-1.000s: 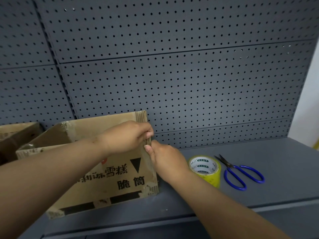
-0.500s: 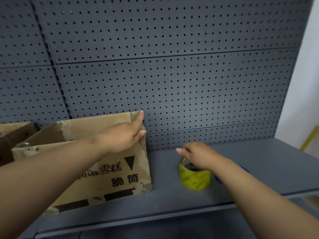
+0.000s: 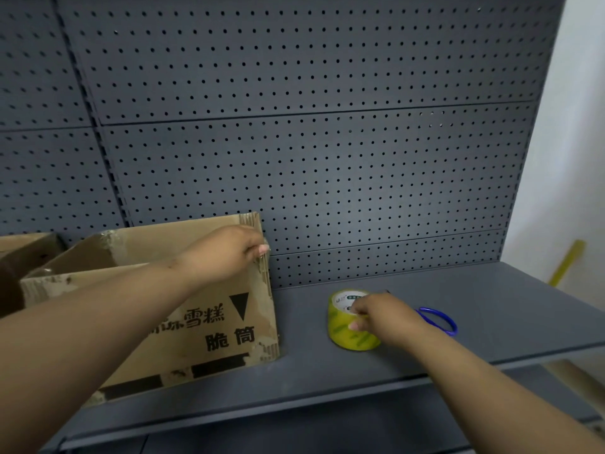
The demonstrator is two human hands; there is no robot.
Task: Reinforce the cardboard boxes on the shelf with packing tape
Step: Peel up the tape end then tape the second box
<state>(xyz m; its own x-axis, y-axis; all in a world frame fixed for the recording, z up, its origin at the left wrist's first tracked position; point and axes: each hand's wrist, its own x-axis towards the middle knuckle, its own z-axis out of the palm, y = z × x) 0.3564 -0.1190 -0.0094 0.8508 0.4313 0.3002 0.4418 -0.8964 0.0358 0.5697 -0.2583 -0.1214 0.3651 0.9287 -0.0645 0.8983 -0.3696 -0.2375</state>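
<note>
Now pinching the worn top right corner of the cardboard box (image 3: 203,326) with the left hand (image 3: 229,253), with fingers curled tight on the edge. Resting the box flat on the grey shelf (image 3: 491,309), over to the left. Gripping the tape roll (image 3: 347,335) just beside the box with the right hand (image 3: 383,317), with thumb on the side and fingers bent over the top. Almost touching the blue scissors (image 3: 453,326) behind. Might lose the torn corner by letting go too soon. Might knock the scissors by lifting the roll fast. Might tangle the sticky tape by pulling one-handed
</note>
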